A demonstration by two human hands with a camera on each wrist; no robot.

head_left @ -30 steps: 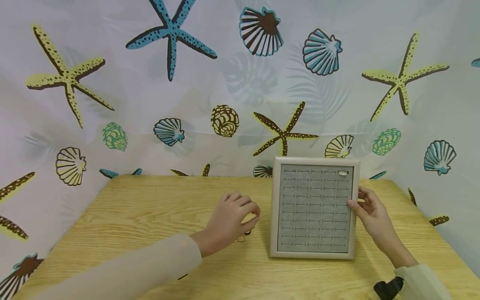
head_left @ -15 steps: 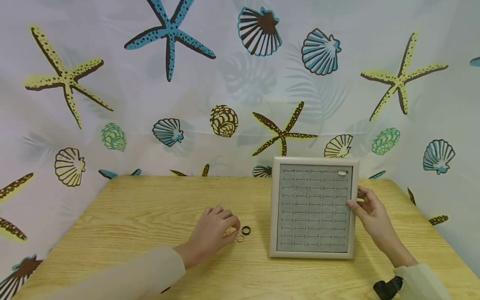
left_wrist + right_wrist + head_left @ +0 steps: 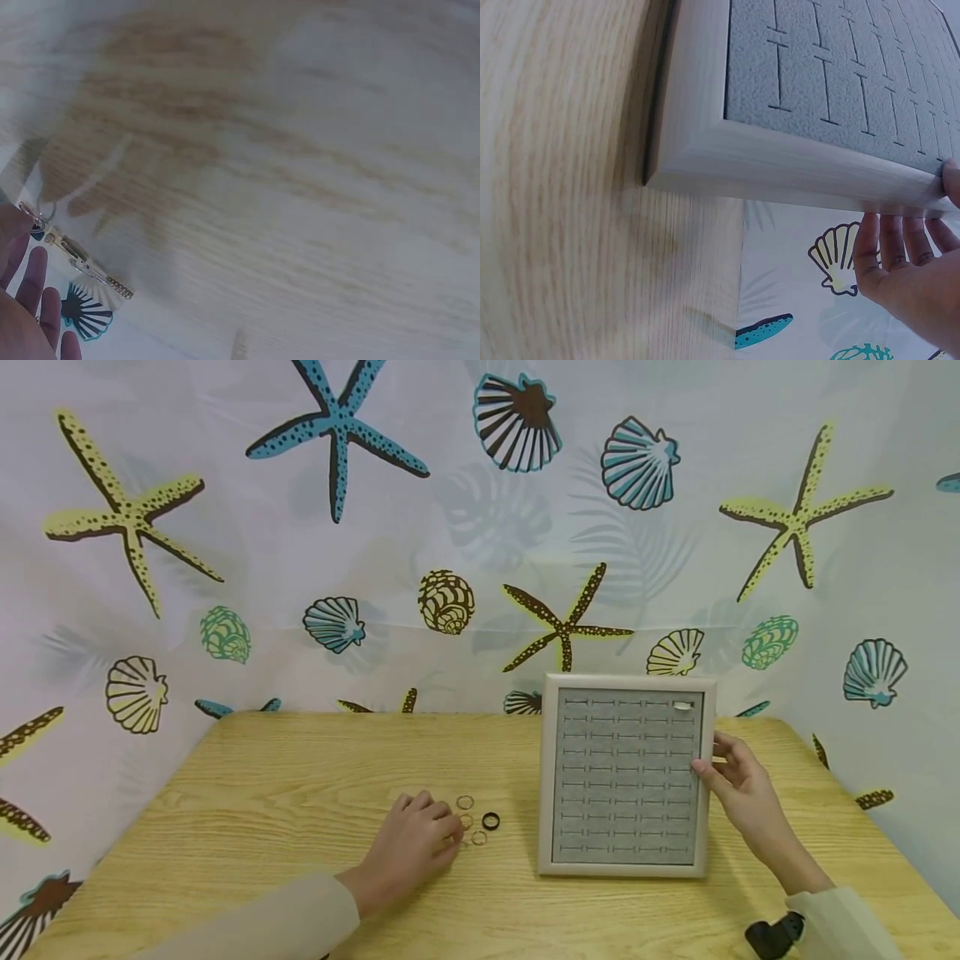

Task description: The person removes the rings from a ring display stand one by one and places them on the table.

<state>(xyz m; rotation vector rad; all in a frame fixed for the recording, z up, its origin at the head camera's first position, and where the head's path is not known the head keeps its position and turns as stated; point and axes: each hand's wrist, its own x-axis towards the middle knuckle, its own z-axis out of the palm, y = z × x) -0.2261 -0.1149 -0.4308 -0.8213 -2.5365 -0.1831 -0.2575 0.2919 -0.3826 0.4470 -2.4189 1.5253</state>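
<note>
A ring display board (image 3: 626, 777), grey foam with rows of slots in a pale frame, stands upright on the table. My right hand (image 3: 746, 793) grips its right edge, thumb in front and fingers behind, as the right wrist view (image 3: 911, 277) also shows. One silvery ring (image 3: 682, 706) sits in the top right slot. Left of the board lie a black ring (image 3: 491, 821) and several thin gold rings (image 3: 465, 802). My left hand (image 3: 411, 843) is beside these rings, its fingertips at the nearest ones. In the left wrist view its fingers (image 3: 31, 281) are apart and loosely extended.
The wooden table (image 3: 300, 760) ends at a white cloth backdrop (image 3: 420, 543) printed with shells and starfish. A black device (image 3: 776, 935) is strapped at the right wrist.
My left hand has moved left and down, from beside the board to the loose rings, uncovering the black ring and gold ones. The right hand and board stay put.
</note>
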